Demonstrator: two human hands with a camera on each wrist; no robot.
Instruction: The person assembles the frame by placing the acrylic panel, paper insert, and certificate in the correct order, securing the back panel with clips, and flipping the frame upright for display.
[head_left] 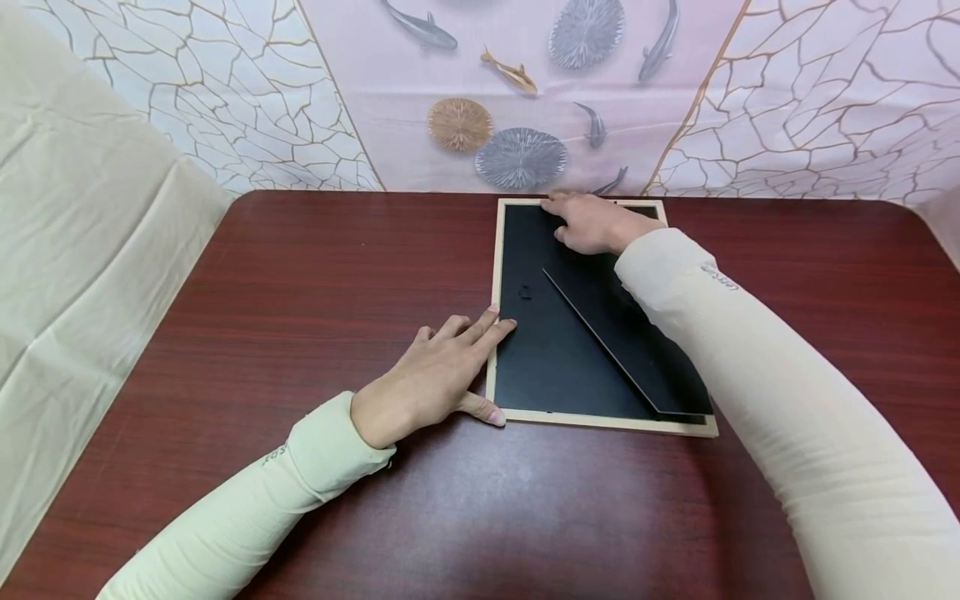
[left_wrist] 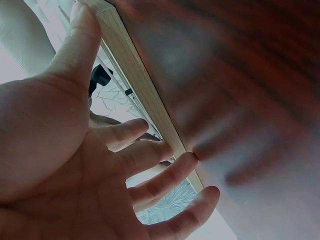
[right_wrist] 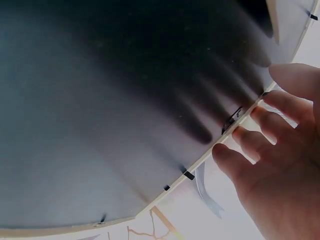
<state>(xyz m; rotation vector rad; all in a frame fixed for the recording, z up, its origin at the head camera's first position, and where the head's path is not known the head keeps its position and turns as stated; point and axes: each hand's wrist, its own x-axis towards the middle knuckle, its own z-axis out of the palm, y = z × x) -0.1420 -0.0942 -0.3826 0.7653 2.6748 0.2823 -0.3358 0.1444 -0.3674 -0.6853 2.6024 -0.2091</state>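
A picture frame [head_left: 496, 250] with a pale wood rim lies back side up, showing its black backing board [head_left: 532, 367]. A black easel stand [head_left: 637, 346] sits at a slant on the backing, partly covered by the right sleeve. My left hand [head_left: 442, 362] rests at the frame's left side with spread fingers over the rim and the thumb by the near left corner. At the far edge, my right hand [head_left: 600, 223] reaches over the backing. Its fingertips [right_wrist: 242, 132] touch the rim beside a small hanger [right_wrist: 231, 120], with black tabs [right_wrist: 188, 175] further along.
The frame lies on a dark red-brown wooden table [head_left: 337, 275], near its far edge. A patterned cloth [head_left: 405, 125] hangs behind the table. Pale fabric [head_left: 75, 250] drapes along the left side.
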